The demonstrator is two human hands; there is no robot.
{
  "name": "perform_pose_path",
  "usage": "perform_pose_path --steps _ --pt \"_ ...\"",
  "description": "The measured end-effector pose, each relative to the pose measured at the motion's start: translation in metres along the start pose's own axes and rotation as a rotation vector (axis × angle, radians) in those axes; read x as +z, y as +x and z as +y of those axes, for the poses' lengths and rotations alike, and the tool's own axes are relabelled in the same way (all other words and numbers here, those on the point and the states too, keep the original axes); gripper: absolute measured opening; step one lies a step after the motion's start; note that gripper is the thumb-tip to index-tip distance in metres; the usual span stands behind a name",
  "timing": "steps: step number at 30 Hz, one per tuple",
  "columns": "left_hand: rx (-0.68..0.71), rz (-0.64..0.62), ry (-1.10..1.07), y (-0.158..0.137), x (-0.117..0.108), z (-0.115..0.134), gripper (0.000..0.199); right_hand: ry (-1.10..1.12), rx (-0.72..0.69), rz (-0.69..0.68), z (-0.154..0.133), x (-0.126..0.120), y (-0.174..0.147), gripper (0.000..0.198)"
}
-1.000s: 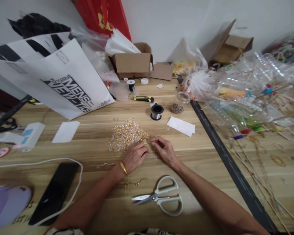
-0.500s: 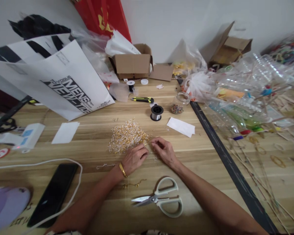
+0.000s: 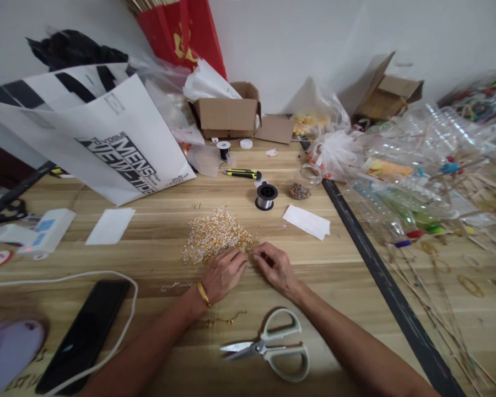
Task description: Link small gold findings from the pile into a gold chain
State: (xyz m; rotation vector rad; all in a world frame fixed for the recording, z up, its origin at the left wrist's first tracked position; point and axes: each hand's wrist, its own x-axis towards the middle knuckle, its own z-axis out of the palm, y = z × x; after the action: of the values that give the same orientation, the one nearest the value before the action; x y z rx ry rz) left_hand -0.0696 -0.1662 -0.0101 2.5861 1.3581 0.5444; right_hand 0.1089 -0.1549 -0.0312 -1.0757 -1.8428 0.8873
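A pile of gold and clear beads (image 3: 215,231) lies on the wooden table. At its lower right edge is my left hand (image 3: 225,271), a gold bracelet (image 3: 204,294) on its wrist, fingers bent and pressed together. Close beside it, my right hand (image 3: 275,268) has its thumb and forefinger pinched. Whatever the fingertips hold is too small to make out. Below the hands lie a short gold chain (image 3: 227,320) and scissors (image 3: 264,344) with pale handles, blades slightly apart. A clear strand (image 3: 176,286) rests left of my left wrist.
Behind the beads stand a wire spool (image 3: 266,197), a yellow-black cutter knife (image 3: 242,173) and a jar of beads (image 3: 300,191). Folded white paper (image 3: 306,221) lies to the right. A phone (image 3: 85,336) with a white cable is at left. Plastic bottles (image 3: 380,204) crowd the right side.
The view has tilted slightly, so the tabletop things sit a little lower in the picture. Both hands stay close together by the beads, with only small finger movement.
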Motion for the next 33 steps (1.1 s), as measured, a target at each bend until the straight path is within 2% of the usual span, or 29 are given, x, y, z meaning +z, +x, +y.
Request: perform_pose_path --steps 4,10,17,26,33 --pt "-0.037 0.016 -0.008 0.0001 -0.0006 -0.0023 0.014 -0.059 -0.056 -0.049 -0.0028 0.0 -0.0015 0.014" --pt "-0.076 0.075 -0.16 0.0031 -0.0018 -0.0041 0.011 -0.094 -0.104 -0.071 -0.0047 0.0003 -0.0013 0.013" --pt "-0.039 0.116 -0.247 0.0042 -0.0018 -0.004 0.009 -0.105 -0.164 -0.096 -0.0033 0.0015 -0.0014 0.014" --pt "-0.036 0.067 -0.27 0.0027 0.0007 -0.0056 0.017 -0.174 -0.177 -0.151 -0.0028 0.0017 -0.0021 0.013" --pt "-0.127 0.065 -0.417 0.0043 -0.0007 -0.0073 0.012 -0.131 -0.165 -0.142 -0.0027 0.0008 -0.0016 0.012"
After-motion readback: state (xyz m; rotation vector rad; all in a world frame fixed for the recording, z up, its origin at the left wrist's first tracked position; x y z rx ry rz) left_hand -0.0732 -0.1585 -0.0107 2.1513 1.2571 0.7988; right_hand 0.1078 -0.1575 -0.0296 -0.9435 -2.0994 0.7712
